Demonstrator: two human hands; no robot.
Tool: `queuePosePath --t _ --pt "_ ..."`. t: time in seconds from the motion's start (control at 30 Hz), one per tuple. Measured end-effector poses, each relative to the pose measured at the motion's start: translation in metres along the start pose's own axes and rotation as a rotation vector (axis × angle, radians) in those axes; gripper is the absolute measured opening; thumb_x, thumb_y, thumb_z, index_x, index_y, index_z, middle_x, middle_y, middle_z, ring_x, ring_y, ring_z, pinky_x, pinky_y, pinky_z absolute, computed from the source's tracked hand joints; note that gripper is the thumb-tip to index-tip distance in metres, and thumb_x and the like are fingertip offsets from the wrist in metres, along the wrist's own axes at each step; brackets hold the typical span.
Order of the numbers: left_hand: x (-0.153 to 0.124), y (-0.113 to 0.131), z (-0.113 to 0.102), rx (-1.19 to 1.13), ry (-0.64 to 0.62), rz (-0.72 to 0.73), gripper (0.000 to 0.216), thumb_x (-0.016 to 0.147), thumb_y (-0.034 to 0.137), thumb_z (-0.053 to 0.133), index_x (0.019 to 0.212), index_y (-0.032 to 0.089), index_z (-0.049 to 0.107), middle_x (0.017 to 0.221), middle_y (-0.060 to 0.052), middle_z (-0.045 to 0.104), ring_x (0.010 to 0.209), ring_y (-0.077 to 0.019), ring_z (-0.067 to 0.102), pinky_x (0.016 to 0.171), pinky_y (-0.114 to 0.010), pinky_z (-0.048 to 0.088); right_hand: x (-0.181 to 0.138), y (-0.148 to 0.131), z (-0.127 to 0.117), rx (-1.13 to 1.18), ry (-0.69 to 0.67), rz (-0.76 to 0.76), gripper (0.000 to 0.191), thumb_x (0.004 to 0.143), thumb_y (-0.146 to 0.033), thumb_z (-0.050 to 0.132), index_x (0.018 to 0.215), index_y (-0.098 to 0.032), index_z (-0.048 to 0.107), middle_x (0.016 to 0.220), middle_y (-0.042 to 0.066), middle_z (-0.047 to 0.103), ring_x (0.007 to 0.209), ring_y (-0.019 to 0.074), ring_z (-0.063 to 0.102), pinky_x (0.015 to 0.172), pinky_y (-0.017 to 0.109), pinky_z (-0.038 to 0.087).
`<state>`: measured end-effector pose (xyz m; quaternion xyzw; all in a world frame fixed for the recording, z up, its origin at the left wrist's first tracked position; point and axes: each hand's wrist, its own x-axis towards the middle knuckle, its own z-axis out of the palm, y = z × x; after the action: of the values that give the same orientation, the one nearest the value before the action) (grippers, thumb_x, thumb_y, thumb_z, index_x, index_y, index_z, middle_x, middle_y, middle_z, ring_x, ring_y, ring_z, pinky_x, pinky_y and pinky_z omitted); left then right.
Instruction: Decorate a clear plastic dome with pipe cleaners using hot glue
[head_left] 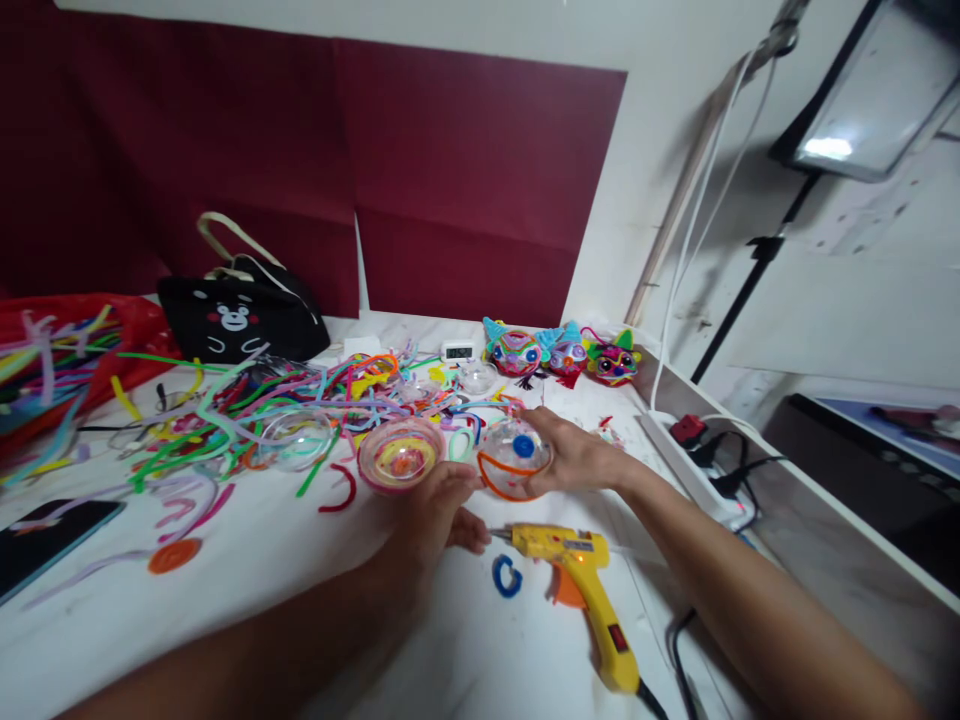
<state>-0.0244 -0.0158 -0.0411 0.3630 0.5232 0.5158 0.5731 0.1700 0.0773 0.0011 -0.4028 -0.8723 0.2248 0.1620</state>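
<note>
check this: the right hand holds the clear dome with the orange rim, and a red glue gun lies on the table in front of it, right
One detail is wrong: the glue gun is yellow, not red, as the head view shows. The rest holds: the right hand holds the clear dome with the orange rim, and the gun lies on the table in front of it.

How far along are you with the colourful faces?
Three decorated faces at the back look finished. The right hand holds a clear half-ball with an orange rim; the left hand is beside a spiral-filled half-ball. An undecorated half-ball lies among the pipe cleaners.
</note>
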Motion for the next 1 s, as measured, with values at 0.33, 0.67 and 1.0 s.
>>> queuePosePath --t 0.33,0.67,1.0 --pt "-0.015 0.036 -0.01 0.375 -0.035 0.522 0.018 0.082 0.036 0.057 0.086 0.019 0.052 0.066 0.005 0.058 0.04 -0.0072 0.051 0.038 -0.018 0.036 0.002 0.01 0.003 -0.018 -0.071 0.044 0.104 0.056 -0.054 0.082 0.143 -0.012 0.042 0.142 0.02 0.048 0.128 0.0361 0.048 0.106 0.048 0.04" --pt "0.094 0.129 -0.033 1.547 -0.079 0.649 0.03 0.085 0.027 0.048 0.103 0.018 0.07 0.096 -0.002 0.073 0.084 -0.0171 0.066 0.072 -0.024 0.045 -0.014 0.012 -0.047 0.039 0.185 0.007 0.053 0.079 -0.044 0.07 0.123 -0.017 0.06 0.127 0.014 0.063 0.113 0.0283 0.061 0.094 0.041 0.05" --pt "0.185 0.128 -0.024 1.855 -0.151 0.321 0.032 0.091 0.034 0.059 0.117 0.015 0.059 0.116 -0.009 0.061 0.099 -0.0213 0.062 0.083 -0.041 0.054 -0.016 0.009 -0.051 -0.052 0.134 -0.019 0.044 0.082 -0.039 0.068 0.119 -0.017 0.063 0.12 0.01 0.068 0.109 0.0262 0.064 0.091 0.037 0.052"
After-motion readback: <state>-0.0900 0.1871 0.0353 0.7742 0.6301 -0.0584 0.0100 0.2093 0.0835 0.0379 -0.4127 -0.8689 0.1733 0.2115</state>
